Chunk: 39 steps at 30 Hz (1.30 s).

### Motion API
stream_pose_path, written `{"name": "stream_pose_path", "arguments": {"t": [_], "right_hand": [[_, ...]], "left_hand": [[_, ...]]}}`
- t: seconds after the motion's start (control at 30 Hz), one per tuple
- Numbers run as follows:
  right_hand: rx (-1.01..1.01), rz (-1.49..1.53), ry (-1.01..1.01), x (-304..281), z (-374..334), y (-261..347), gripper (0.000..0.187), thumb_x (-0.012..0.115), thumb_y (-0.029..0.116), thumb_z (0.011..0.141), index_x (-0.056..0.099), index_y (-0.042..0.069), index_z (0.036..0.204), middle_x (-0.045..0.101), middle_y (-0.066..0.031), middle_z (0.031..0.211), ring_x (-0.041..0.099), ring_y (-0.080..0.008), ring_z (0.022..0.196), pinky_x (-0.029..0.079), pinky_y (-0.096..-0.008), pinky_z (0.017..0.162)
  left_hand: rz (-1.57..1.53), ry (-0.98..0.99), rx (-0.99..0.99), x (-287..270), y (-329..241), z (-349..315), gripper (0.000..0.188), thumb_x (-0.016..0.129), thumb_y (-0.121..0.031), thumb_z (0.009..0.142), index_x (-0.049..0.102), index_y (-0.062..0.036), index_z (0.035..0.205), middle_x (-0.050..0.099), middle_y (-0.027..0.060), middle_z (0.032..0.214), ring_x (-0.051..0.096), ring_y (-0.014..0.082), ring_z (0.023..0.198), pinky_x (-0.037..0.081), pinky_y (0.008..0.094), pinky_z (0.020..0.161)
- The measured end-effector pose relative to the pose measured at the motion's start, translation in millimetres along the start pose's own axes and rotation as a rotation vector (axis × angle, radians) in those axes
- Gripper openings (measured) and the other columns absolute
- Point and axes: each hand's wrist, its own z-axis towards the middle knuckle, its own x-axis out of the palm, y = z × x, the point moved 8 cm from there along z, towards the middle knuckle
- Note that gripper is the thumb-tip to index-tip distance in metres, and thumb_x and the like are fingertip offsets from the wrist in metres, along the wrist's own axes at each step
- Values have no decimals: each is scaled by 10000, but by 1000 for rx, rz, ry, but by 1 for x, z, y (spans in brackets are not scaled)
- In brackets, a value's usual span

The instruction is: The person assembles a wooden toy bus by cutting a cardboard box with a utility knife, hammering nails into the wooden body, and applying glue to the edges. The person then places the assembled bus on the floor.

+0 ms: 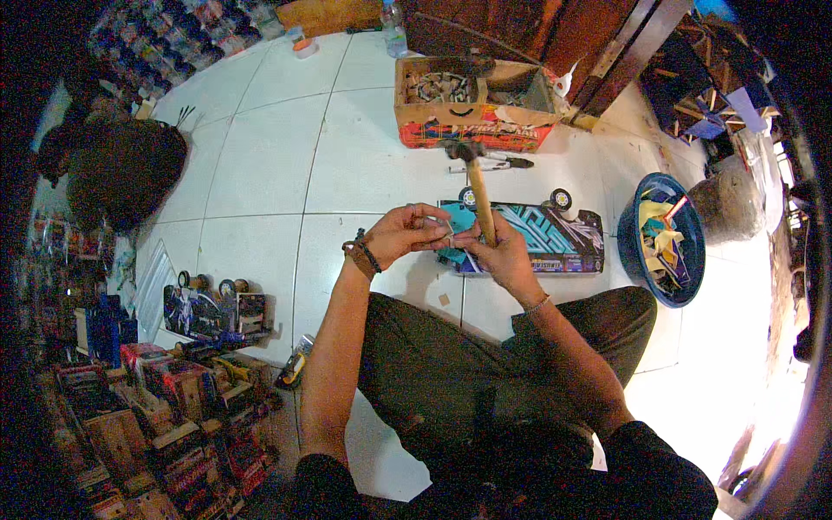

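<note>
My right hand [509,257] grips a hammer [482,192] by its wooden handle, the dark head pointing away from me. Close beside it, my left hand [406,236] is closed in a pinch, fingertips meeting those of the right hand. Something small and pale sits at the fingertips, too small to name. Beneath and beyond the hands, a toy truck body [555,232] in teal, black and purple lies on the tiles. Two small white wheels [561,200] show along its far edge; my hands hide part of its left end.
A wooden box [446,113] of small parts stands at the far side, pliers [490,164] before it. To the right is a blue basin [637,260] of scraps. Another toy vehicle [212,310], a yellow-black tool [296,362] and stacked wooden pieces [165,425] lie left.
</note>
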Motion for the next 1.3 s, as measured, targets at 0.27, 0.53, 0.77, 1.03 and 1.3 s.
{"name": "stream_pose_path", "arguments": {"t": [0.27, 0.53, 0.77, 1.03, 1.3], "right_hand": [[28, -495, 95, 12, -12, -8, 245, 732, 185, 853, 561, 37, 947, 698, -79, 825, 638, -196, 690, 506, -306, 625], [-38, -256, -143, -10, -31, -19, 243, 712, 226, 865, 552, 59, 940, 711, -102, 831, 703, -269, 766, 538, -378, 645], [137, -252, -187, -43, -69, -45, 236, 728, 226, 867, 579, 64, 952, 620, -11, 713, 458, -52, 482, 374, -247, 425], [226, -278, -121, -58, -113, -59, 250, 660, 275, 919, 580, 53, 1003, 636, -75, 717, 550, -134, 528, 441, -315, 490], [125, -463, 41, -44, -121, -32, 434, 530, 248, 984, 428, 144, 1393, 606, -173, 695, 633, -336, 618, 479, -436, 588]], "left_hand": [[333, -44, 35, -16, 15, 13, 270, 686, -109, 883, 644, -19, 1133, 696, 82, 1000, 675, 165, 904, 563, 322, 855], [360, -155, 23, -31, 27, 22, 271, 723, -146, 859, 683, -39, 1105, 710, 28, 965, 650, 110, 847, 538, 258, 784], [395, -172, -58, -32, 36, 26, 258, 742, -193, 849, 711, -46, 1059, 717, 28, 943, 638, 91, 762, 532, 245, 700], [351, -232, -14, -32, 33, 22, 258, 775, -193, 818, 707, -41, 1014, 705, 36, 878, 648, 112, 772, 539, 251, 723], [581, -263, -33, -32, 29, 23, 264, 776, -153, 811, 711, -19, 1028, 716, 58, 898, 665, 134, 777, 556, 273, 733]]}}
